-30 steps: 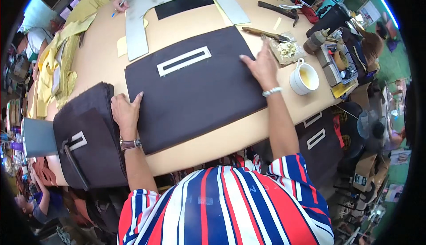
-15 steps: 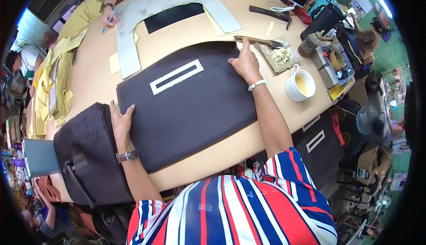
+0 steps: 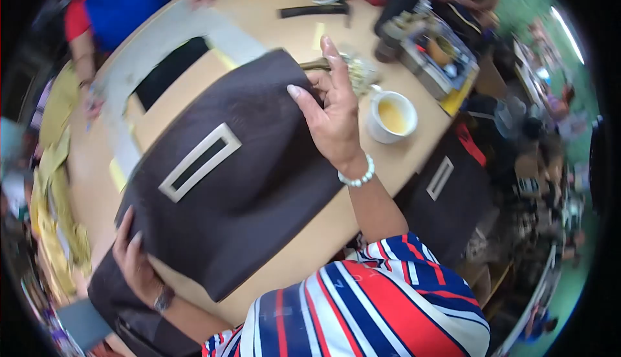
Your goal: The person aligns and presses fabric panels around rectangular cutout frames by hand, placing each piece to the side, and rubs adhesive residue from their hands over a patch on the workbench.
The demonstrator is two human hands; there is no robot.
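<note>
A dark brown sheet panel (image 3: 259, 163), perhaps leather or cloth, carries a pale rectangular frame (image 3: 169, 187) around a dark slot. Its surface bows, and its right end is lifted off the table. My right hand (image 3: 335, 114) grips that end, thumb on the upper face, index finger pointing up and the other fingers partly hidden behind the edge. At the left end, my left hand (image 3: 139, 263) holds the panel's edge between thumb and fingers. Beneath and beside the left wrist lies a pile of similar dark brown pieces (image 3: 145, 321).
A white cup (image 3: 390, 119) with yellowish contents stands right of my right hand. Behind it are a brush (image 3: 315, 64), a hammer (image 3: 314, 11) and a tool tray (image 3: 430, 75). Across the table, another person's hand (image 3: 94, 105) holds a pen beside a grey template (image 3: 123, 75).
The panel, flat on the table before, is now raised and bent, with both hands gripping its ends. The view has turned and is blurred.
</note>
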